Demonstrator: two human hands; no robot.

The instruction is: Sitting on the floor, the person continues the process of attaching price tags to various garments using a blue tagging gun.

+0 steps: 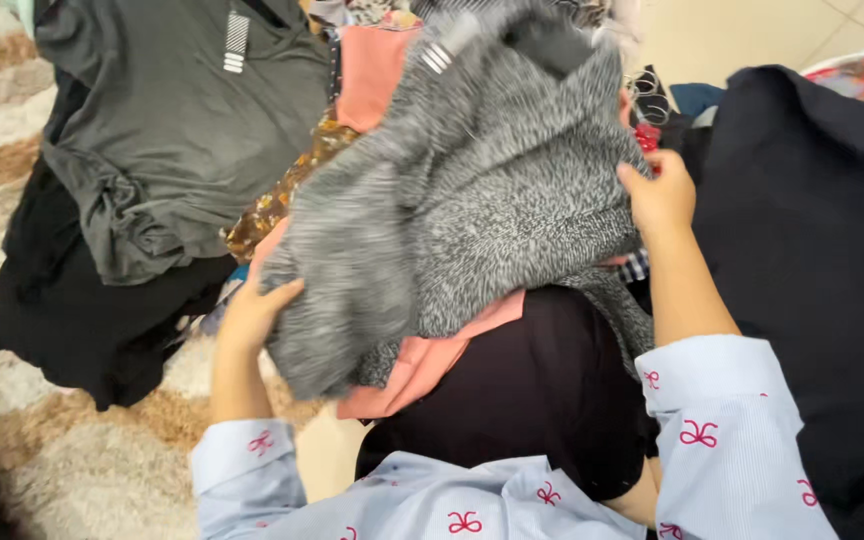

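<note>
Rug (12,150): striped in cream and brown, it lay along the left edge under the clothes.
Black garment (82,320): spread on the rug at far left, partly under the grey shirt.
Grey shirt (172,130): dark grey, crumpled, lying on top of the black garment.
Left hand (257,310): fingers closed on the lower left edge of the grey sweater, gripping the fabric from below.
Grey sweater (472,190): speckled knit, held up between both hands in the middle of the view, above a pink garment (422,365) and a black one.
Right hand (662,195): fingers curled into the sweater's right edge, holding it.
Sleeves (722,440): pale blue with red bows, on both arms.
Dark navy garment (812,250): lying at the right, just beside the right arm.
</note>
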